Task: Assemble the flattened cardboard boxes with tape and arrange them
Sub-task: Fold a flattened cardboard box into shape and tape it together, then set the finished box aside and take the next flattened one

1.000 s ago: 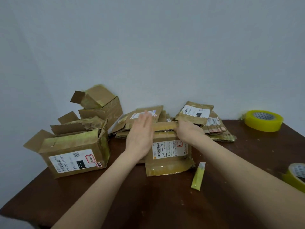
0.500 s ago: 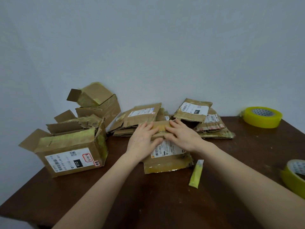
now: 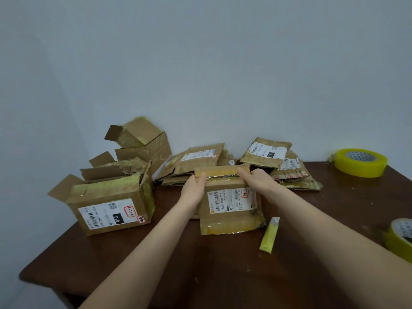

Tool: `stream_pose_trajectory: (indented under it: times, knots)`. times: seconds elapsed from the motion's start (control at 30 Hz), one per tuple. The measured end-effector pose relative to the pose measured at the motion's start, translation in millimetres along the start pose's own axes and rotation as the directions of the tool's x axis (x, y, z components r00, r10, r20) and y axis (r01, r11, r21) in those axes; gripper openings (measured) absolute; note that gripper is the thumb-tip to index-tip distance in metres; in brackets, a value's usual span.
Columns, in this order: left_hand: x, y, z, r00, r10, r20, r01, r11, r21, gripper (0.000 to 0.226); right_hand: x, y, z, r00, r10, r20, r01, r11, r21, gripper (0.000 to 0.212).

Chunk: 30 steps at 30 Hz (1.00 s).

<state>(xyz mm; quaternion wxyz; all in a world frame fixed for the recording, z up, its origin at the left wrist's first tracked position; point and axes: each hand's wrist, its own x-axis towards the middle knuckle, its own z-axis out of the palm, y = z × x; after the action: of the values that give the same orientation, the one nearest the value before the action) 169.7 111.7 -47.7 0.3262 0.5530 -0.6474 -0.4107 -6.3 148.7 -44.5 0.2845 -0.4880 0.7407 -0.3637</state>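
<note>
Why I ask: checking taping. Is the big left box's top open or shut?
Open: the box has top flaps splayed outward.

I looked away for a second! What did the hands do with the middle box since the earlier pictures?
Half a second ago both hands pressed together on the middle of the top flap. Now the left hand and right hand have slid apart and pinch its two ends. The middle box, the open box, the flat stacks, both tape rolls and the yellow strip stayed put.
</note>
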Motion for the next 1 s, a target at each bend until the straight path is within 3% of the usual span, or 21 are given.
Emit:
stream_pose_trajectory:
  times: [0.1, 0.2, 0.27, 0.4, 0.53, 0.63, 0.73, 0.87, 1.0]
  knots:
    - [-15, 2, -3, 0.990, 0.077, -0.120, -0.088, 0.993, -0.082, 0.029, -10, -2, 1, 0.993, -0.037, -0.109, 0.040, 0.999, 0.025, 0.039]
    - [-28, 5, -10, 0.959, 0.165, -0.233, -0.204, 0.966, -0.157, 0.028, -22, -7, 2, 0.980, -0.066, -0.189, 0.094, 0.985, 0.145, 0.039]
    - [-38, 9, -16, 0.953, 0.202, -0.224, -0.248, 0.948, -0.198, 0.024, -30, -11, 2, 0.978, -0.089, -0.188, 0.129, 0.968, 0.214, 0.038]
    - [-51, 3, -23, 0.940, 0.270, -0.211, -0.307, 0.936, -0.172, 0.019, -40, -8, 5, 0.962, -0.124, -0.244, 0.167, 0.972, 0.164, 0.037]
    - [-63, 12, -30, 0.907, 0.311, -0.284, -0.376, 0.901, -0.217, 0.039, -53, -25, 0, 0.911, -0.208, -0.356, 0.296, 0.931, 0.213, 0.035]
    - [-69, 28, -39, 0.869, 0.369, -0.331, -0.454, 0.859, -0.235, 0.048, -59, -46, -13, 0.838, -0.310, -0.449, 0.393, 0.914, 0.103, 0.035]
    - [-70, 42, -45, 0.839, 0.441, -0.319, -0.523, 0.814, -0.251, 0.055, -55, -60, -25, 0.811, -0.325, -0.486, 0.385, 0.922, 0.026, 0.029]
    - [-56, 58, -65, 0.825, 0.477, -0.303, -0.551, 0.798, -0.244, 0.064, -44, -78, -21, 0.802, -0.235, -0.550, 0.375, 0.914, 0.157, 0.017]
    - [-41, 78, -89, 0.838, 0.409, -0.361, -0.521, 0.796, -0.307, 0.055, -31, -100, -7, 0.825, -0.202, -0.528, 0.406, 0.862, 0.304, 0.010]
